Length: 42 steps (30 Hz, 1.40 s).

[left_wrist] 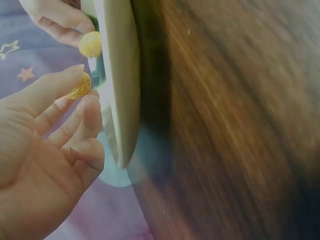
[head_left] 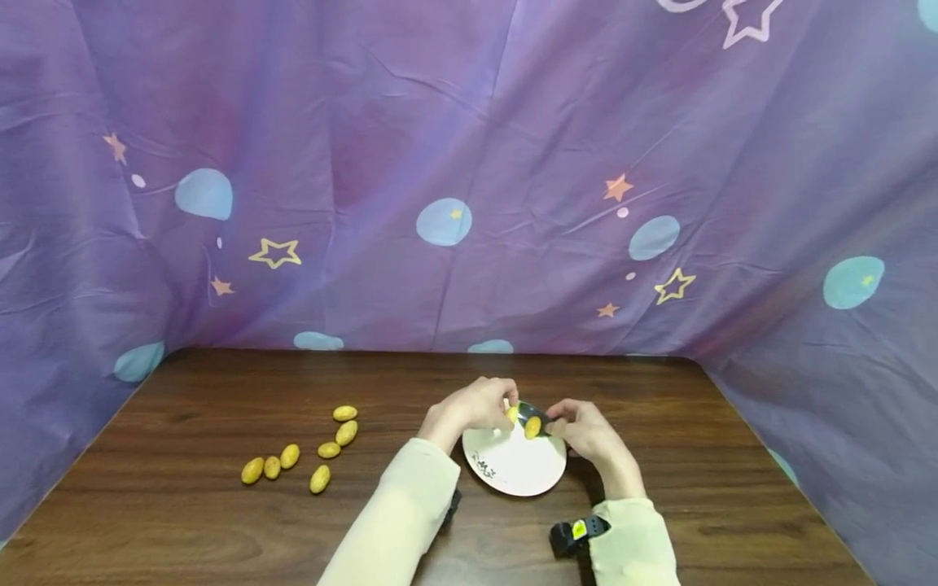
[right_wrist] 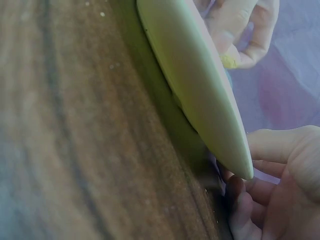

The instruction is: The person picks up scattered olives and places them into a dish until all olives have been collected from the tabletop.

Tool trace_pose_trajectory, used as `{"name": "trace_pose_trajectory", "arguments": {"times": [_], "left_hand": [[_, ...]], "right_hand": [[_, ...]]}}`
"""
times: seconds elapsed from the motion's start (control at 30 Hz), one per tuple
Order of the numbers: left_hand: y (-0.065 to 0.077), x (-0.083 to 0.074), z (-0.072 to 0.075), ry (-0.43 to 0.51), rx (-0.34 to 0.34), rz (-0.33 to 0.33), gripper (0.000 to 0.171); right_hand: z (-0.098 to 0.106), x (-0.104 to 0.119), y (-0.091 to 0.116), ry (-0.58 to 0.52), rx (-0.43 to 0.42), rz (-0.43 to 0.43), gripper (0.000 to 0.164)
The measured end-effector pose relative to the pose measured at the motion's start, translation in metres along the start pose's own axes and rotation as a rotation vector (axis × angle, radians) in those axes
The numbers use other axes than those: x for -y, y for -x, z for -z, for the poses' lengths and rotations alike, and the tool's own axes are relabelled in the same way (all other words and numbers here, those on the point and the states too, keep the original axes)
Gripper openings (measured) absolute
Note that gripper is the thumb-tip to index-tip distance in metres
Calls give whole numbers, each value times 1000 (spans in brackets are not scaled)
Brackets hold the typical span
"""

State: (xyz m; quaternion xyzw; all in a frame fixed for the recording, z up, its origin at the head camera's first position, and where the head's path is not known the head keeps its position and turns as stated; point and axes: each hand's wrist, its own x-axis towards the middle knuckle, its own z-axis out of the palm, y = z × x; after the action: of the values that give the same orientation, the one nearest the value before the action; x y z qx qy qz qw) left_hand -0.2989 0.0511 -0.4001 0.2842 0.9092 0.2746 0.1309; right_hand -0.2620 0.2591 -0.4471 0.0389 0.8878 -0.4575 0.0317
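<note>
My left hand (head_left: 476, 404) pinches a small yellow oval fruit (left_wrist: 80, 89) between thumb and fingertips, over the far left of a white plate (head_left: 516, 468). At the plate's right rim, my right hand (head_left: 582, 431) grips the edge; the right wrist view has its thumb over the rim and other fingers (right_wrist: 242, 210) below. A second yellow oval fruit (head_left: 532, 427) is beside the right fingertips, against a dark, shiny flat shape (head_left: 529, 413) at the plate's far side. What that shape is, I cannot tell. Dark floral print (head_left: 484, 466) marks the plate's left.
Several yellow oval fruits (head_left: 320, 478) lie scattered on the dark wooden table (head_left: 183, 529) left of the plate. A purple curtain (head_left: 366, 163) with stars and blue blobs hangs behind the table's back edge. Each wrist wears a black camera (head_left: 567, 537).
</note>
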Motion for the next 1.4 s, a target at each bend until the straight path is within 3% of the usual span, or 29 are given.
{"name": "trace_pose_trajectory", "arguments": {"times": [0.3,0.53,0.9,1.17,1.4], "left_hand": [[-5,-2,-7,-38,-10,10,28],[-7,-8,-8,-59,-7,80,29],[-4,-11,-5,-78,4,109,33],[11,-5,3,-98,44,70,44],[37,6,9,-117,60,-41,45]], "right_hand": [[-2,2,2,-24,19,-1,17],[-2,3,2,-23,17,-10,17],[0,4,1,-15,18,5,18],[1,3,0,0,16,8,18],[2,1,2,1,16,11,18]]}}
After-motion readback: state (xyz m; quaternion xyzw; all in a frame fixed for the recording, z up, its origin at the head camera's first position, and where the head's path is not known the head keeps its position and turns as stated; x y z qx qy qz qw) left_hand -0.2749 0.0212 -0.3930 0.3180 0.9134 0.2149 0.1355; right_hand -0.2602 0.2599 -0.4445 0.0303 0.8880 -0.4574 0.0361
